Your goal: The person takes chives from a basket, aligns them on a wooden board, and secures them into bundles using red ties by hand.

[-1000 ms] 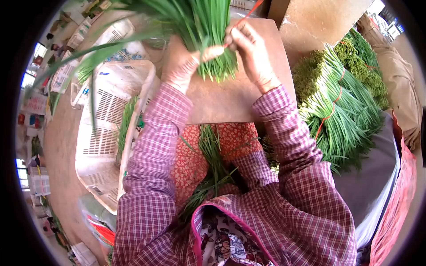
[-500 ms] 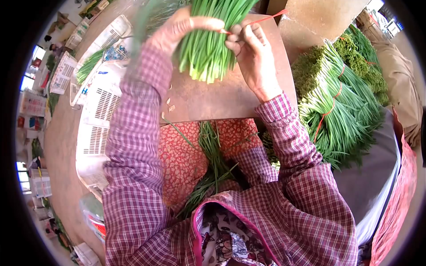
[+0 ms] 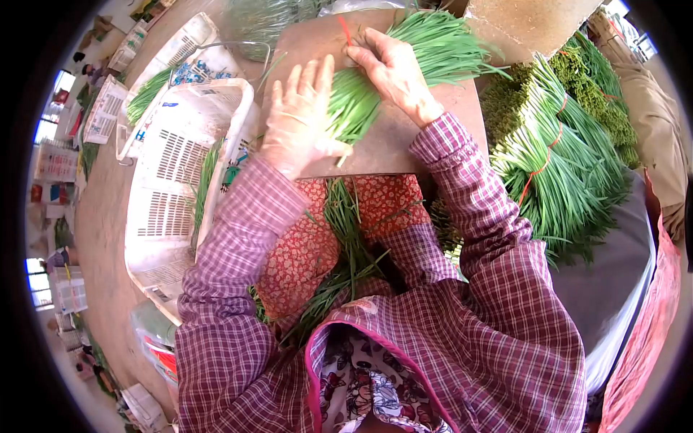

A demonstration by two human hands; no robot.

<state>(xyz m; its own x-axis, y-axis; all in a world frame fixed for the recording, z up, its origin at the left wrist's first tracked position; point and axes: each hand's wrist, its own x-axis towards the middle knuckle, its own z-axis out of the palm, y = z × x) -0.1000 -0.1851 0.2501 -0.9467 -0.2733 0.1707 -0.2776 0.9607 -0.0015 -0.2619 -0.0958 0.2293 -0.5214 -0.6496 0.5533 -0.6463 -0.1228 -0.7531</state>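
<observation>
A bunch of garlic chives (image 3: 440,49) lies slantwise on the brown work board (image 3: 404,148), its pale cut ends toward my left side. My left hand (image 3: 299,112) is open, fingers stretched out, with the palm against the cut ends. Over the middle of the bunch, my right hand (image 3: 397,76) pinches a thin red tie (image 3: 345,30), whose loose end sticks up beyond the fingertips. Where the tie runs around the bunch is hidden by that hand.
To the left stand white plastic baskets (image 3: 155,238), one with blue and white bits in it. Large tied chive bundles (image 3: 559,169) are stacked at right. A cardboard box (image 3: 523,29) borders the board's far right. Loose chive leaves (image 3: 346,238) lie on the red patterned cloth (image 3: 393,206).
The bunch has gone from being held upright between both hands to lying slantwise on the board. My left hand has let go of the tie and opened at the cut ends.
</observation>
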